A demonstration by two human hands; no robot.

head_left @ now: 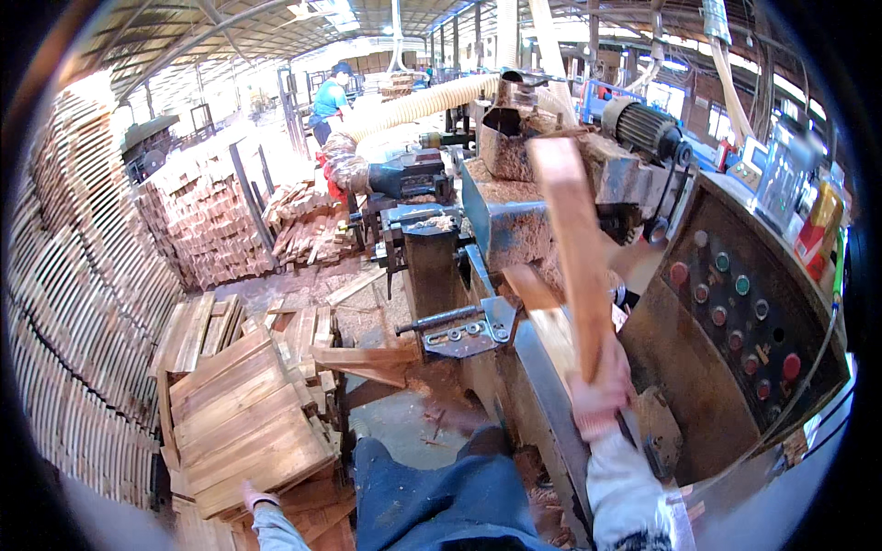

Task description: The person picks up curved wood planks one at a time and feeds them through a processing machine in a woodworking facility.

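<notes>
My right hand (602, 390) is closed around the lower end of a wooden board (581, 248), which stands up at a slight tilt over the machine and is blurred at its edges. Beneath it, a second wooden board (549, 329) lies along the machine's narrow metal bed (542, 372). Low on the left, my left hand (257, 496) rests at the near edge of a stack of boards (243, 409), its fingers apart and holding nothing that I can see.
A dark control panel (735, 321) with coloured buttons stands at right. A metal clamp bracket (469, 329) juts from the machine's left side. Tall stacks of wood strips (83, 303) line the far left. Farther back, a person (329, 99) in blue stands near a ribbed hose (423, 106).
</notes>
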